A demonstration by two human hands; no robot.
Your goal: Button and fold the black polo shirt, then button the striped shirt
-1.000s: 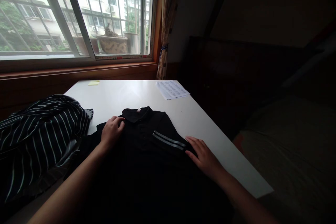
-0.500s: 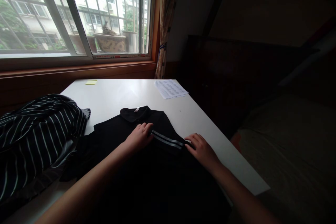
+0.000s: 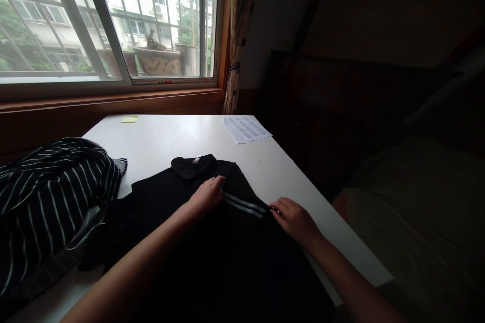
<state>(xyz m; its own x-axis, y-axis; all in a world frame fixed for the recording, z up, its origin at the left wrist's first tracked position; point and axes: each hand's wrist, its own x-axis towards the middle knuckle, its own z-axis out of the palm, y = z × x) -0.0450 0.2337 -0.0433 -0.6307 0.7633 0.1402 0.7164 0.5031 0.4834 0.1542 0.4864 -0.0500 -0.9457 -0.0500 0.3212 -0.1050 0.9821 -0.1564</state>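
Observation:
A black polo shirt [image 3: 151,197] lies spread on the white table [image 3: 162,136], its collar toward the window. Two pale stripes run along its right-hand sleeve. My left hand [image 3: 208,193] is closed on the cloth at the inner end of those stripes, near the shoulder. At their outer end, my right hand [image 3: 290,215] pinches the sleeve's edge between thumb and fingers. The lower part of the shirt is too dark to make out folds.
A heap of dark striped cloth [image 3: 56,192] sits at the table's left. Printed sheets [image 3: 246,129] and a yellow sticky note [image 3: 129,118] lie at the far edge. Beyond are a barred window [image 3: 151,20] and a tied curtain [image 3: 235,60].
My right hand has closed its fingers on the sleeve edge. My left hand has moved slightly right, its grip now tighter, and the striped sleeve has shifted a little to the right.

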